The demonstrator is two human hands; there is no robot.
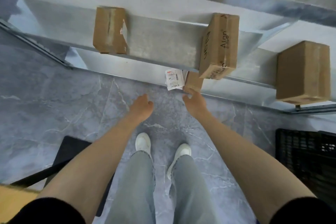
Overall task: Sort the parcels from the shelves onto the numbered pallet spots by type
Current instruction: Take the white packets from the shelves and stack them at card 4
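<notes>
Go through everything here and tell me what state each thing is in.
Small brown cardboard box: on the lowest shelf, gripped by the right hand.
Left hand: fingers curled, holding nothing.
Torn brown cardboard box: on the middle shelf, one corner ripped open.
Printed brown cardboard box: overhanging the middle shelf's front edge.
Plain brown cardboard box: closed, untouched.
White shipping label: lying beside the gripped box.
</notes>
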